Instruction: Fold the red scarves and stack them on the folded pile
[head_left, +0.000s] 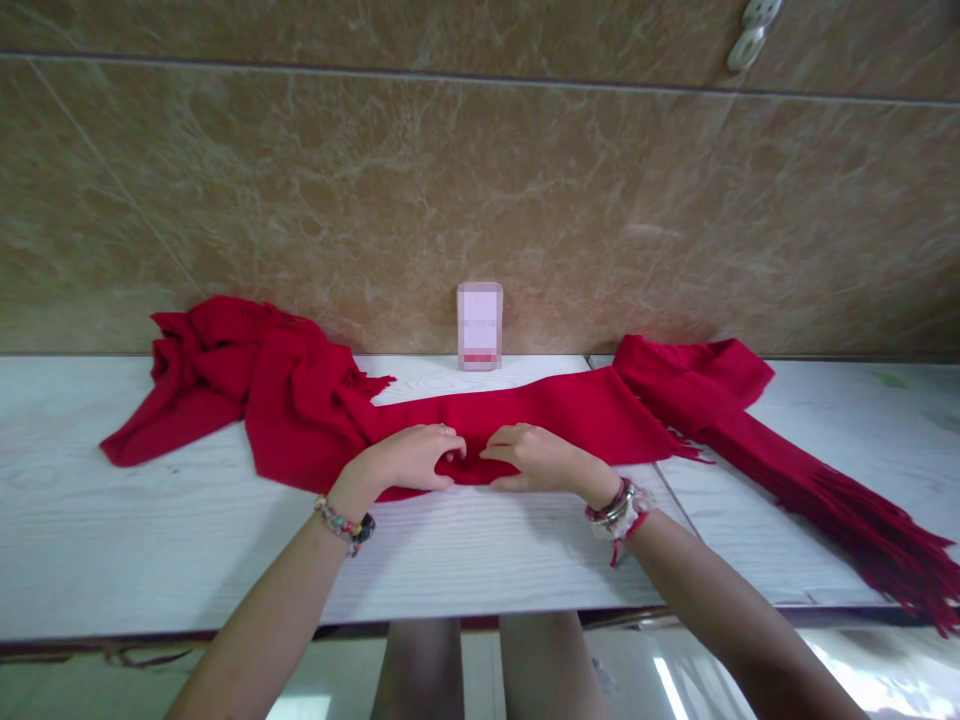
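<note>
A long red scarf lies across the white wood-grain table, its middle part stretched out as a flat strip. My left hand rests on the strip's near edge, fingers curled into the cloth and thumb toward the front. Just to its right, my right hand grips the same edge in a mirrored way, with a small gap between the hands. Small folds show in the cloth between them. At the left the red cloth is bunched in a loose heap. A folded red length with a long fringe hangs over the front edge at the right.
A small pale card or box stands against the brown marbled tile wall, behind the strip. The white table has a seam right of centre. A white fitting is on the wall at top right.
</note>
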